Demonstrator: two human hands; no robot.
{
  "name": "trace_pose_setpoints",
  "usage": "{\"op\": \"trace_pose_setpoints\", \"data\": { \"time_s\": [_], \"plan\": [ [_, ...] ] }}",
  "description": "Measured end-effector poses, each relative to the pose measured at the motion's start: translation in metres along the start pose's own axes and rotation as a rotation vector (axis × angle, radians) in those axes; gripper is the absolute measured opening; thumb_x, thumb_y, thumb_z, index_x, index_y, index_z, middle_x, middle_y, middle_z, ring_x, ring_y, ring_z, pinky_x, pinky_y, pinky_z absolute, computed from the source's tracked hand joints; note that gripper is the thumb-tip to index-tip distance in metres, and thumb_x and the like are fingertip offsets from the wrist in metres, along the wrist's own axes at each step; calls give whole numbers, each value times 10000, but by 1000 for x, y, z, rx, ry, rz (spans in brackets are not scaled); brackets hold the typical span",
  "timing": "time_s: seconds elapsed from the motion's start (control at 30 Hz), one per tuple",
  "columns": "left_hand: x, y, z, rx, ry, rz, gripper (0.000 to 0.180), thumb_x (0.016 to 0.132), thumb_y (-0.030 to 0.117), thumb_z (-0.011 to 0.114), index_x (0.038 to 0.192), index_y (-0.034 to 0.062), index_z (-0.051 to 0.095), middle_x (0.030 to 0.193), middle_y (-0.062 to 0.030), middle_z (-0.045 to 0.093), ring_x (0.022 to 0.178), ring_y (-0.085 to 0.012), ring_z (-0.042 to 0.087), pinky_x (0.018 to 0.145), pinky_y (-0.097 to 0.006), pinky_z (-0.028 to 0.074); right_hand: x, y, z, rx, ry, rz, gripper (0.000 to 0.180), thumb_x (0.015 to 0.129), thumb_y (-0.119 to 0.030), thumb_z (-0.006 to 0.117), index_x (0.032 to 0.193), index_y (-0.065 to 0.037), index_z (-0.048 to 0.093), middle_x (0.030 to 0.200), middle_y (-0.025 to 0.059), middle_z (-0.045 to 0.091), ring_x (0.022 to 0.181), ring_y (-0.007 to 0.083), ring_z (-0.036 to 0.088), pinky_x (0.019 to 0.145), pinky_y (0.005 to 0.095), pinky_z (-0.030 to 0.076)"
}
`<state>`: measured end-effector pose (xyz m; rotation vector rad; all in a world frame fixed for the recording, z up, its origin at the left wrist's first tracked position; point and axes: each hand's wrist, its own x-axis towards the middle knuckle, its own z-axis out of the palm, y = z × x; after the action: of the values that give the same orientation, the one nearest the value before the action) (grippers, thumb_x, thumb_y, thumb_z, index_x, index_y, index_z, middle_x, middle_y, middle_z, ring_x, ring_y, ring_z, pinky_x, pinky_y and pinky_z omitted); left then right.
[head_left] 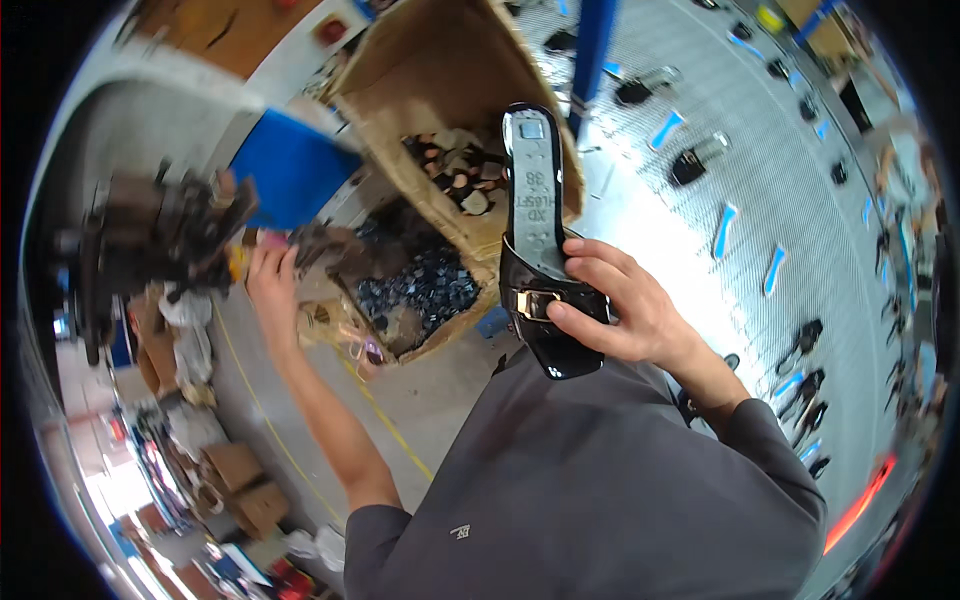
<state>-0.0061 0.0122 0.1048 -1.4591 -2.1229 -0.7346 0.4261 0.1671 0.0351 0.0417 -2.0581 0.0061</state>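
Black glossy patent slide sandal (545, 290), grey sole upward, is sitting gripped in the right hand (625, 315), fingers clenching across its gold-buckled strap. Left hand (272, 290) is reaching, fingers spread and grasping nothing, toward the brown cardboard box (440, 75) of parts beyond it; sandal not yet deposited.

A big brown carton (440, 70) stood open ahead; a pale label (531, 129) sat on the sole; small cartons (245, 485) lay lower left.
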Motion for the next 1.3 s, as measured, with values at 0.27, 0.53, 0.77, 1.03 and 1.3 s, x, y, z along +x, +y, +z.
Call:
{"op": "trace_pose_setpoints", "data": {
  "time_s": [0.27, 0.53, 0.77, 1.03, 1.3],
  "plan": [
    [39, 18, -28, 653, -359, 220, 205, 942, 45, 507, 1118, -34, 577, 1091, -244, 555, 1013, -436, 563, 841, -483, 458, -47, 40, -38, -13, -66, 370, 615, 681, 41, 662, 1276, -98, 585, 1169, 179, 547, 1125, 381, 584, 897, 429, 548],
    [42, 37, -29, 948, -690, 75, 183, 917, 3, 452, 1030, -64, 580, 1108, -301, 606, 909, -431, 644, 734, -492, 520, -207, 87, -86, 42, -565, 1071, 673, 702, 152, 560, 1300, -157, 583, 1257, 162, 578, 1156, 364, 578, 962, 425, 488],
    [63, 78, 14, 935, -373, 337, 713, 852, 97, 665, 1471, -26, 333, 1348, -275, 535, 1218, -456, 519, 1020, -499, 417, -392, 195, -161, -625, -321, 1099, 603, 798, 105, 486, 1349, -131, 556, 1255, 164, 571, 1155, 361, 562, 966, 425, 473],
    [46, 195, 382, 91, -523, 200, 400, 908, 168, 635, 1258, -20, 587, 1206, -209, 624, 1030, -387, 620, 923, -456, 468, -505, 262, -137, -486, -274, 1117, 745, 719, 197, 470, 1343, -192, 589, 1486, 133, 454, 1405, 342, 390, 1170, 430, 327],
    [52, 202, 422, -294, -491, -397, 348, 1020, 175, 508, 1303, -28, 525, 1255, -142, 607, 1044, -269, 590, 943, -394, 475, -606, 227, -176, -925, 908, 1837, 670, 704, -62, 750, 1316, 62, 508, 1302, 249, 561, 1196, 380, 550, 1063, 442, 388]
  ]
}}
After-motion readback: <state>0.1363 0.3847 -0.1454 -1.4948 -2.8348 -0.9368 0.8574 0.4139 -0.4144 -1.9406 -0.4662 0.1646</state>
